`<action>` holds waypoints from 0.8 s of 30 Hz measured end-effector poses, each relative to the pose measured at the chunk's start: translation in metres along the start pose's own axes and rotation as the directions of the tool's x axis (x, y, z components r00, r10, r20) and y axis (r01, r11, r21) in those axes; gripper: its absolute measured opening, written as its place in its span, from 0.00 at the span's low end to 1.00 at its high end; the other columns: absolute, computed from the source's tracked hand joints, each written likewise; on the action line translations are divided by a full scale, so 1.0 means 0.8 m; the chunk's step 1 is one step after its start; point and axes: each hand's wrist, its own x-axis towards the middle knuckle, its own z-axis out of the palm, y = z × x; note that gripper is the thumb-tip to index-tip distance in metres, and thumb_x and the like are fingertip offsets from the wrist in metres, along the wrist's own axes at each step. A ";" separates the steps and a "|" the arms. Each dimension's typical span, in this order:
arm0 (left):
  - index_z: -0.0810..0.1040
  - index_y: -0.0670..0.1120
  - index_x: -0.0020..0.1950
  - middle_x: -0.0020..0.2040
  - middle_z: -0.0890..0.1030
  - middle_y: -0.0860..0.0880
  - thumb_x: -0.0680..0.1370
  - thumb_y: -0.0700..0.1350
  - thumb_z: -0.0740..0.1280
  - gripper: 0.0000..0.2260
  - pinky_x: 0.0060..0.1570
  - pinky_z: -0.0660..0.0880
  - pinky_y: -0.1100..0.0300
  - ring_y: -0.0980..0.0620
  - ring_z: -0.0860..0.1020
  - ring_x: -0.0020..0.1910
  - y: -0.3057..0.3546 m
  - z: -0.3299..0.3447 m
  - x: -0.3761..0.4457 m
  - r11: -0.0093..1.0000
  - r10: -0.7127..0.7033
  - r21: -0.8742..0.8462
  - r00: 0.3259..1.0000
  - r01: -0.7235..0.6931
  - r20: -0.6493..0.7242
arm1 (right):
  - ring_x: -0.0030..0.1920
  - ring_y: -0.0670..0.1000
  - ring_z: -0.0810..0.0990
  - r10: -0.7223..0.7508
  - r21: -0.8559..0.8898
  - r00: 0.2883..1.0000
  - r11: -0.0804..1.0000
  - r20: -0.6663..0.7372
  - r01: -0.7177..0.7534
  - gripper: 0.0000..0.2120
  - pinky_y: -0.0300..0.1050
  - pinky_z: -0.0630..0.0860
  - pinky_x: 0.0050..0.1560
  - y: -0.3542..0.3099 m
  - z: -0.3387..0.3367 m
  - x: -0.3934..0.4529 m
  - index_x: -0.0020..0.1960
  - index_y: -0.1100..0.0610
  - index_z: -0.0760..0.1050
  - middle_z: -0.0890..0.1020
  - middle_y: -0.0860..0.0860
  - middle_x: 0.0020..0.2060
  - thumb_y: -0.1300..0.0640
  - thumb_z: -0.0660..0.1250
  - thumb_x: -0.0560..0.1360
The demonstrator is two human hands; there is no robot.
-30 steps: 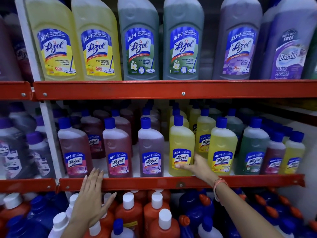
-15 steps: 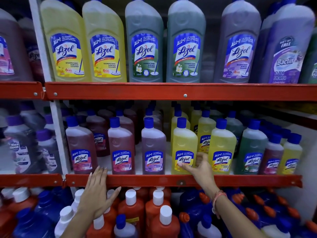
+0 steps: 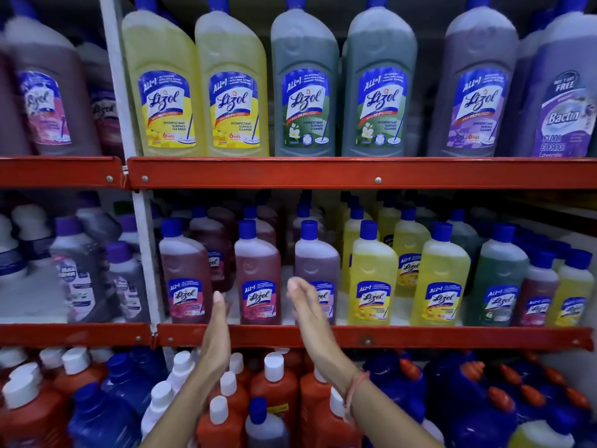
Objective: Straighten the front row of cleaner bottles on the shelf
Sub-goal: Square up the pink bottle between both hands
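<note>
I am bracketing the pink bottle [image 3: 260, 282] in the front row on the middle shelf [image 3: 420, 337] with my left hand [image 3: 217, 334] and right hand [image 3: 307, 313]; fingers flat, spread apart, holding nothing. Next, I judge, comes pressing inward and squaring its label forward

Right hand [image 3: 310, 313] hides purple bottle [image 3: 316, 263] label; fingertips blurred.

The red top shelf beam [image 3: 355, 173] serves as landmark. Above it stand large bottles: two yellow ones [image 3: 197, 85], two green ones [image 3: 342, 85], a purple one [image 3: 478, 88] and a Bactin floor cleaner [image 3: 565, 101] at the far right. Well below it, under the next red beam, crowd orange bottles with white caps [image 3: 274, 386] and dark blue jugs [image 3: 452, 399].
</note>
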 end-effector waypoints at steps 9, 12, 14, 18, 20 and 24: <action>0.54 0.46 0.76 0.76 0.59 0.45 0.68 0.75 0.39 0.46 0.64 0.57 0.58 0.49 0.59 0.74 0.033 -0.011 0.005 0.998 -0.039 -0.039 0.984 0.047 0.176 | 0.43 0.39 0.87 0.185 0.360 0.982 0.919 -0.041 -0.158 0.16 0.36 0.83 0.40 0.017 0.048 0.048 0.53 0.43 0.75 0.86 0.44 0.47 0.34 0.55 0.80; 0.54 0.45 0.76 0.74 0.61 0.49 0.72 0.68 0.36 0.40 0.64 0.58 0.59 0.53 0.61 0.72 0.036 -0.015 0.003 0.997 -0.063 -0.019 0.970 0.069 0.234 | 0.46 0.39 0.86 0.202 0.305 0.979 0.934 -0.016 -0.187 0.21 0.34 0.82 0.40 0.015 0.048 0.049 0.59 0.44 0.75 0.86 0.45 0.51 0.33 0.51 0.81; 0.55 0.46 0.76 0.75 0.62 0.47 0.70 0.70 0.37 0.42 0.63 0.59 0.60 0.51 0.62 0.72 0.035 -0.019 0.008 0.996 -0.079 -0.009 0.954 0.085 0.288 | 0.56 0.45 0.85 0.199 0.271 0.980 0.944 -0.019 -0.187 0.29 0.45 0.82 0.57 0.015 0.049 0.046 0.65 0.47 0.76 0.85 0.49 0.57 0.29 0.52 0.78; 0.61 0.50 0.73 0.57 0.75 0.56 0.72 0.68 0.35 0.37 0.43 0.71 0.78 0.68 0.75 0.48 0.036 -0.021 0.012 0.997 -0.060 0.060 0.929 0.041 0.364 | 0.72 0.50 0.76 0.172 0.198 0.984 0.964 0.036 -0.176 0.61 0.57 0.61 0.81 0.024 0.056 0.046 0.78 0.50 0.68 0.79 0.51 0.71 0.13 0.58 0.56; 0.61 0.51 0.72 0.50 0.75 0.59 0.76 0.62 0.33 0.32 0.37 0.73 0.77 0.69 0.75 0.43 0.040 -0.021 0.011 0.998 -0.055 0.032 0.926 0.046 0.373 | 0.74 0.51 0.74 0.169 0.188 0.984 0.966 0.056 -0.177 0.63 0.59 0.59 0.81 0.026 0.059 0.047 0.79 0.50 0.65 0.77 0.51 0.73 0.12 0.58 0.55; 0.66 0.55 0.63 0.46 0.79 0.61 0.77 0.62 0.34 0.27 0.36 0.74 0.76 0.68 0.79 0.41 0.045 -0.019 0.011 0.999 -0.042 0.003 0.924 0.044 0.380 | 0.72 0.50 0.77 0.175 0.202 0.983 0.962 0.063 -0.184 0.65 0.55 0.66 0.79 0.023 0.055 0.046 0.78 0.52 0.67 0.79 0.52 0.71 0.13 0.60 0.52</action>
